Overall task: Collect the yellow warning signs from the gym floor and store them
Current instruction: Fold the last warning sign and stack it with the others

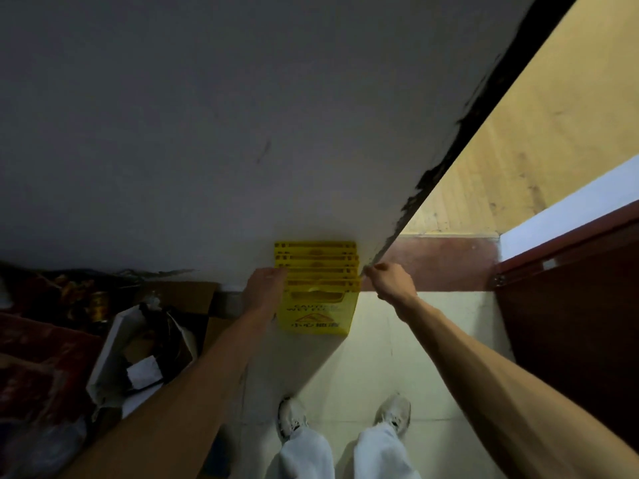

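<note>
The left hand (265, 288) lies against the left edge of the yellow plastic folding warning signs (320, 307), back turned to the camera and fingers reaching onto the upper part of the stack. The fingertips are dim and partly hidden by the hand itself, so whether they curl round the edge or only press on it cannot be told. The right hand (394, 281) is at the stack's far right corner with its fingers bent, and thumb and fingers pinch the edge there.

The signs are folded flat and packed one behind another, standing on the pale tiled floor (397, 357) and leaning against the grey painted wall (207, 133), just left of the wall's chipped dark corner. Only the nearest sign shows its face, with black lettering and a red triangle too blurred to read fully; the others show only their top edges.

To the left, an open cardboard box (138, 350) of mixed clutter sits in shadow, its contents hard to make out. To the right stand a red-brown wooden door (570, 323), cut off by the frame, and beyond the doorway the light wooden gym floor (536, 133). Near the bottom edge are two white shoes (292, 416).
</note>
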Action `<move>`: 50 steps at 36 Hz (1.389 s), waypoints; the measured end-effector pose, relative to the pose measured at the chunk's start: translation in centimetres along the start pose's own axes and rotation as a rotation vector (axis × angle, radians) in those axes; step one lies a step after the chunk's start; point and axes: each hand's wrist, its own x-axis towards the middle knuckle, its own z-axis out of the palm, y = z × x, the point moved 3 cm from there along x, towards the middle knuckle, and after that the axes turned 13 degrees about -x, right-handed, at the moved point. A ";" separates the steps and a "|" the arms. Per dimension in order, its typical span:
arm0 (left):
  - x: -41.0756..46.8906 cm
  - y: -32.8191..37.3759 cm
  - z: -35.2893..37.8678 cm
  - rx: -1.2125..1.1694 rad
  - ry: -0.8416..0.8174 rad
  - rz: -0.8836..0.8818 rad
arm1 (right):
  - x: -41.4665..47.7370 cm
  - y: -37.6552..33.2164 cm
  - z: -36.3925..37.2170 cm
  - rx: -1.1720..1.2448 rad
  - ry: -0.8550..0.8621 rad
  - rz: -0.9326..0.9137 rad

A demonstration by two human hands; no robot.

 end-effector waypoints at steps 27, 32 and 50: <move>-25.0 17.7 41.3 0.214 -0.325 0.363 | -3.4 22.3 -35.1 0.363 0.212 -0.001; -27.0 20.6 46.8 0.210 -0.397 0.407 | -2.5 25.0 -41.3 0.445 0.248 -0.003; -11.1 31.8 54.0 0.048 -0.360 0.350 | 13.4 18.9 -52.4 0.169 0.265 -0.102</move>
